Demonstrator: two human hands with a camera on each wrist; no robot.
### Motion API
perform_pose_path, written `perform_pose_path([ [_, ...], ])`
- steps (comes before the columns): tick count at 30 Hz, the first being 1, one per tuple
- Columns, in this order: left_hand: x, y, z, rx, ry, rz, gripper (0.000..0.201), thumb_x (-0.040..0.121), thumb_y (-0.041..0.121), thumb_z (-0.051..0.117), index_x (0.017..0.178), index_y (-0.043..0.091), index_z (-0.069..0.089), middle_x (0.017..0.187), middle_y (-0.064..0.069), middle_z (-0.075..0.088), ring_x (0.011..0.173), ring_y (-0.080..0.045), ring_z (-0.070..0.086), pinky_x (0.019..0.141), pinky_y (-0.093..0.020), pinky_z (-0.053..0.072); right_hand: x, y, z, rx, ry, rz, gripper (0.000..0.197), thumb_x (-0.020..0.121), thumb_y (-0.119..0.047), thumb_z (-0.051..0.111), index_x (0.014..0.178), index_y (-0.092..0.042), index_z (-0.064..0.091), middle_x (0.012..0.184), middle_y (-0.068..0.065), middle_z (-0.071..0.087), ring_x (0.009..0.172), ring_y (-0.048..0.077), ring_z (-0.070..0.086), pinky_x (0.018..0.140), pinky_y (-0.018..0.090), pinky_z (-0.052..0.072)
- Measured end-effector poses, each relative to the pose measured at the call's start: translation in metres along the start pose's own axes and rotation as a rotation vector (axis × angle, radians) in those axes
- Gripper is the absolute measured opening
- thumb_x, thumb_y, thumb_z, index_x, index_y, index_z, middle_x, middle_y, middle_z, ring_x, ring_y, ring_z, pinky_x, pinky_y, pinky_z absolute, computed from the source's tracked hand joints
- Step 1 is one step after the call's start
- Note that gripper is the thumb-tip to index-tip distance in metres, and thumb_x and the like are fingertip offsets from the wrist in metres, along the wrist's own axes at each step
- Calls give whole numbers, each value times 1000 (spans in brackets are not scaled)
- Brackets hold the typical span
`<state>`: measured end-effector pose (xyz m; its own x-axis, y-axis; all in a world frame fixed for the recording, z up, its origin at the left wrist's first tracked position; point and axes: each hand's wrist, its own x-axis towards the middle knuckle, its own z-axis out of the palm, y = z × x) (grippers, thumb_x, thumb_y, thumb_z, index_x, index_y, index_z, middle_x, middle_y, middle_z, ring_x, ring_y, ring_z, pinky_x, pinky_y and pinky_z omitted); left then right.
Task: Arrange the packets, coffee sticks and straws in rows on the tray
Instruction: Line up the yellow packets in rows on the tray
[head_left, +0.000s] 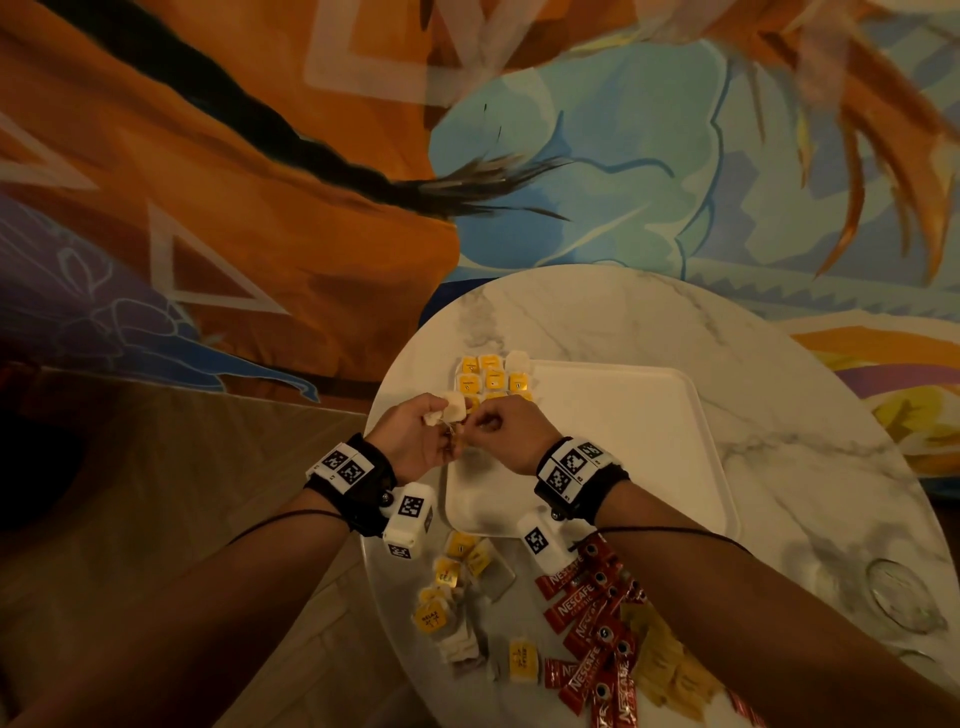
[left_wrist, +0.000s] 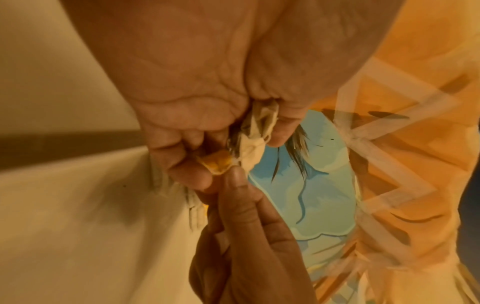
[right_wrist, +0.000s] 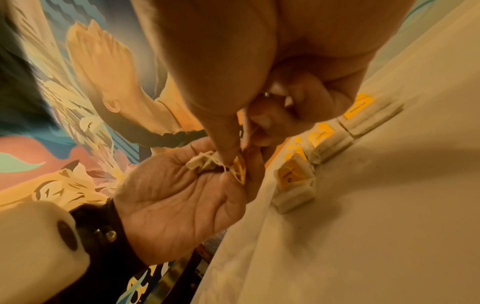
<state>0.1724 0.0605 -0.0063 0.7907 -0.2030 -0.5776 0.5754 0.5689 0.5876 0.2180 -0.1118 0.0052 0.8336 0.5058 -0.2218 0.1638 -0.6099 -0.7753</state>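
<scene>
— We see a dim, warm, amber-tinted scene from the head camera; the tabletop (head_left: 649, 322) is the brightest area, and the lower left sinks into shadow.

— We agree. Its wall mural (head_left: 260, 182) smears and bends toward the corners. In both wrist views, we find the nearest skin soft and out of focus, the colours yellowed, and grey shadows falling on the tray (right_wrist: 376, 205).

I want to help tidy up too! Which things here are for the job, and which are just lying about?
For the job:
white tray
yellow-tagged packets in rows on the tray
packet both hands hold
left hand
right hand
loose packets on the table
red coffee sticks

Just lying about:
marble table
clear glass dish
</scene>
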Motion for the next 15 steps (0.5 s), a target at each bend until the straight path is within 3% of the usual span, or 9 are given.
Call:
perform_pose_path([
  [2,0,1,2,17,15,8,32,96,28,45,110,11,69,96,-10,67,79,-21,60,71,-34,47,-1,0,-1,13,12,-18,9,86,-25,72,83,-19,78,81,-10,72,74,0,62,72,18,46],
  [6,-1,3,3,19,43,19,29,97,25,48,114,9,64,99,-12,69,80,-25,67,73,-34,52,-2,3,-8,70,55,-15,11,82,-29,71,75,-25,77,82,-11,74,80,4,65,78,25,52],
  [10,-2,3,4,26,11,12,32,100,25,43,121,8,61,103,-12,71,83,-24,71,83,-39,54,-7,2,-10,21,34,-58,7,85,-28,73,83,-23,77,79,-12,71,72,-3,61,68,9,43],
  [12,-3,1,8,38,-13,7,37,101,25,39,127,6,58,104,-13,71,75,-21,71,81,-39,53,-8,1,-8,-22,6,-65,12,84,-33,76,87,-22,76,80,-9,70,69,-2,59,63,6,41],
  [15,-3,0,13,47,-16,4,43,102,25,36,135,3,53,112,-17,67,74,-22,71,74,-38,57,-6,6,-3,-63,24,-40,22,79,-43,79,89,-23,75,80,-6,72,75,5,65,69,18,50],
])
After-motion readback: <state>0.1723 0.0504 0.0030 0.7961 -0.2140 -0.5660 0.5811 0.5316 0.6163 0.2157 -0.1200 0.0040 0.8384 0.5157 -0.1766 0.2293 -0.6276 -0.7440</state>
